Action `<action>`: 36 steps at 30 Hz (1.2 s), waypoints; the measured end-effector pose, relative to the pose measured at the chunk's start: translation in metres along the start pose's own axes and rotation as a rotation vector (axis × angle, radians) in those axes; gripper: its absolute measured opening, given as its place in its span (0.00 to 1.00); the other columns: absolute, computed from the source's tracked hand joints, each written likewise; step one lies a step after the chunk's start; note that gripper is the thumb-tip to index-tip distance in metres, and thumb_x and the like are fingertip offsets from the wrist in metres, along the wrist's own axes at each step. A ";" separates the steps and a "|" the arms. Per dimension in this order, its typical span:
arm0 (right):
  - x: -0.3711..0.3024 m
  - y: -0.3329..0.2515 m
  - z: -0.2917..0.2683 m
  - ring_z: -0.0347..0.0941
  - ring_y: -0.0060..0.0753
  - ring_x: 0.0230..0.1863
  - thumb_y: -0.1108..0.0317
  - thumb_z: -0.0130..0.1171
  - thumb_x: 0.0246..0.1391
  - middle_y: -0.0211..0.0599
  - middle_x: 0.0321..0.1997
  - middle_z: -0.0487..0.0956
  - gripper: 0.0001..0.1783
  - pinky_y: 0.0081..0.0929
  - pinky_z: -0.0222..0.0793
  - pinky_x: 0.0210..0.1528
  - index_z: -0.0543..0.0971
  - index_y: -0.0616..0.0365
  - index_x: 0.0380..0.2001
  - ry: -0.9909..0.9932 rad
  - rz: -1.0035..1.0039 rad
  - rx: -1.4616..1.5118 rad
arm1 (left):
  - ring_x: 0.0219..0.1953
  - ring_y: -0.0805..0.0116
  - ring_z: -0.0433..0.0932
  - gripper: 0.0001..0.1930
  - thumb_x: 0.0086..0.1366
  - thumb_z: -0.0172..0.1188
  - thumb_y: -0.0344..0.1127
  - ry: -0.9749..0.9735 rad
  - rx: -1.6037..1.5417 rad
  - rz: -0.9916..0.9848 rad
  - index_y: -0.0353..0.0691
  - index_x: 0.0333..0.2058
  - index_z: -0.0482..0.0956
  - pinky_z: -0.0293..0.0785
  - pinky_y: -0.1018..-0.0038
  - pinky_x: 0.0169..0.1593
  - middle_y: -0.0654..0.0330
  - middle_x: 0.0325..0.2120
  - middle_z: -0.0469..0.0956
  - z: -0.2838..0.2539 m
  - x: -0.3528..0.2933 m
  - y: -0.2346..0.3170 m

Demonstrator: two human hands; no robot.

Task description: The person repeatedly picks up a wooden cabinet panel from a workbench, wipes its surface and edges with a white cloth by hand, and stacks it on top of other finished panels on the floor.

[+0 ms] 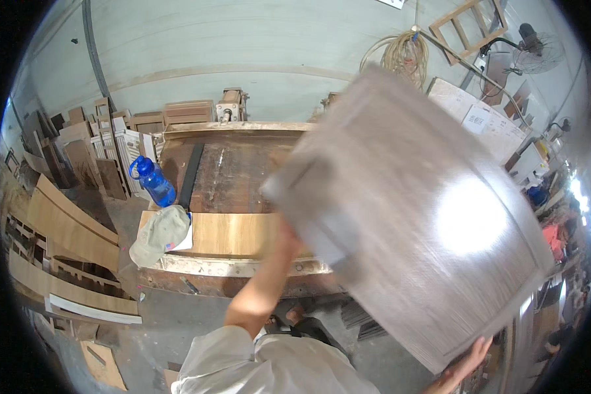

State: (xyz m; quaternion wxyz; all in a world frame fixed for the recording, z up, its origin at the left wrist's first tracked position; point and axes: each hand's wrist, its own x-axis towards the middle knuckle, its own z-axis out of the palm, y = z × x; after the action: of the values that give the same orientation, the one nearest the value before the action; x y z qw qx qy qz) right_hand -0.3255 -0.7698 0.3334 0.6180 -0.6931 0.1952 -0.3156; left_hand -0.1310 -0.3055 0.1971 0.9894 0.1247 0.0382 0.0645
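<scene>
A large grey-brown wood-grain panel (400, 217), like a cabinet door with a framed border, is held up at a tilt in front of me. Its left part is smeared by motion, and a bright glare sits on its right half. My left hand (290, 240) grips it at the lower left edge; the fingers are blurred and partly behind the panel. At the bottom right corner my right hand (469, 360) holds the edge, fingers bent over it. Behind the panel is a worn workbench (233, 177), its right side hidden.
On the bench's left lie a blue water bottle (153, 181), a grey-green cap (161, 235), a dark strip (191, 176) and a light wooden board (233, 233). Wood pieces (72, 217) crowd the left floor. A coiled hose (404, 58) and a fan (532, 46) hang at the back right.
</scene>
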 end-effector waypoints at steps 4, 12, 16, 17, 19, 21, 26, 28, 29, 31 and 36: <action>0.077 0.105 0.077 0.64 0.40 0.65 0.76 0.51 0.60 0.47 0.69 0.64 0.33 0.34 0.61 0.65 0.58 0.68 0.68 -0.286 -0.021 0.024 | 0.64 0.53 0.64 0.38 0.72 0.33 0.64 0.307 -0.076 0.433 0.37 0.64 0.64 0.57 0.56 0.68 0.51 0.64 0.65 0.004 -0.050 0.116; 0.160 0.244 0.304 0.72 0.30 0.56 0.74 0.58 0.60 0.40 0.57 0.76 0.29 0.27 0.64 0.61 0.66 0.67 0.63 -0.939 0.326 -0.134 | 0.39 0.68 0.79 0.21 0.70 0.54 0.44 0.840 0.730 0.111 0.39 0.56 0.73 0.72 0.77 0.40 0.60 0.44 0.79 -0.134 -0.112 0.207; 0.173 0.262 0.399 0.73 0.31 0.55 0.71 0.61 0.58 0.42 0.55 0.77 0.28 0.28 0.66 0.59 0.69 0.66 0.62 -1.010 0.416 -0.145 | 0.38 0.73 0.77 0.20 0.67 0.59 0.34 0.883 1.225 0.039 0.36 0.56 0.73 0.71 0.78 0.40 0.62 0.41 0.79 -0.190 -0.107 0.230; 0.179 0.273 0.420 0.73 0.32 0.55 0.71 0.62 0.58 0.43 0.55 0.78 0.28 0.28 0.66 0.59 0.70 0.64 0.61 -1.040 0.395 -0.188 | 0.38 0.73 0.76 0.20 0.66 0.59 0.31 0.892 1.172 0.048 0.37 0.56 0.73 0.72 0.76 0.41 0.63 0.40 0.79 -0.194 -0.092 0.232; 0.192 0.288 0.461 0.74 0.34 0.55 0.70 0.62 0.57 0.45 0.55 0.78 0.29 0.29 0.67 0.58 0.69 0.66 0.61 -1.034 0.330 -0.239 | 0.39 0.73 0.76 0.19 0.67 0.58 0.32 0.922 1.203 0.010 0.37 0.56 0.73 0.72 0.76 0.42 0.63 0.40 0.79 -0.206 -0.059 0.238; 0.209 0.299 0.495 0.75 0.37 0.54 0.70 0.62 0.57 0.47 0.55 0.78 0.30 0.30 0.68 0.57 0.68 0.67 0.61 -1.029 0.262 -0.302 | 0.45 0.71 0.77 0.22 0.67 0.57 0.36 0.882 1.222 0.001 0.37 0.58 0.72 0.73 0.75 0.47 0.61 0.47 0.78 -0.207 -0.026 0.236; 0.240 0.337 0.584 0.72 0.47 0.59 0.58 0.66 0.51 0.51 0.59 0.75 0.36 0.35 0.64 0.63 0.70 0.60 0.62 -1.026 0.158 -0.423 | 0.39 0.70 0.76 0.22 0.65 0.57 0.40 1.013 1.274 0.108 0.40 0.57 0.73 0.73 0.73 0.36 0.62 0.40 0.78 -0.240 0.047 0.258; 0.246 0.345 0.599 0.70 0.50 0.61 0.56 0.66 0.50 0.51 0.60 0.74 0.36 0.37 0.62 0.65 0.71 0.58 0.61 -0.985 0.006 -0.542 | 0.47 0.70 0.75 0.22 0.65 0.56 0.41 0.829 1.487 0.027 0.38 0.56 0.74 0.72 0.73 0.45 0.61 0.42 0.78 -0.238 0.079 0.261; 0.243 0.346 0.608 0.67 0.53 0.63 0.54 0.66 0.49 0.52 0.61 0.72 0.36 0.40 0.61 0.66 0.73 0.57 0.60 -0.956 -0.148 -0.647 | 0.62 0.61 0.67 0.29 0.64 0.61 0.42 0.943 1.331 0.080 0.29 0.60 0.69 0.60 0.69 0.64 0.51 0.59 0.71 -0.251 0.087 0.260; 0.233 0.353 0.614 0.67 0.54 0.62 0.54 0.67 0.48 0.52 0.61 0.72 0.34 0.41 0.62 0.65 0.75 0.56 0.57 -0.930 -0.282 -0.725 | 0.62 0.60 0.68 0.30 0.64 0.62 0.43 0.900 1.508 0.075 0.29 0.59 0.70 0.61 0.68 0.64 0.48 0.58 0.72 -0.257 0.100 0.248; 0.201 0.361 0.603 0.68 0.55 0.59 0.61 0.70 0.45 0.50 0.57 0.74 0.29 0.44 0.64 0.62 0.78 0.54 0.53 -0.703 -0.442 -0.608 | 0.62 0.46 0.67 0.34 0.56 0.67 0.46 0.991 2.182 0.090 0.37 0.59 0.71 0.63 0.57 0.64 0.42 0.58 0.70 -0.247 0.124 0.208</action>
State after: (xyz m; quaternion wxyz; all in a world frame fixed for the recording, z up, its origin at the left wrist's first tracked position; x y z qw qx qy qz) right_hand 0.2728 -0.5176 -0.0035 0.3356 -0.9303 -0.0925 -0.1155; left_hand -0.0560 -0.0289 0.0030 0.2366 0.8605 0.4451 0.0735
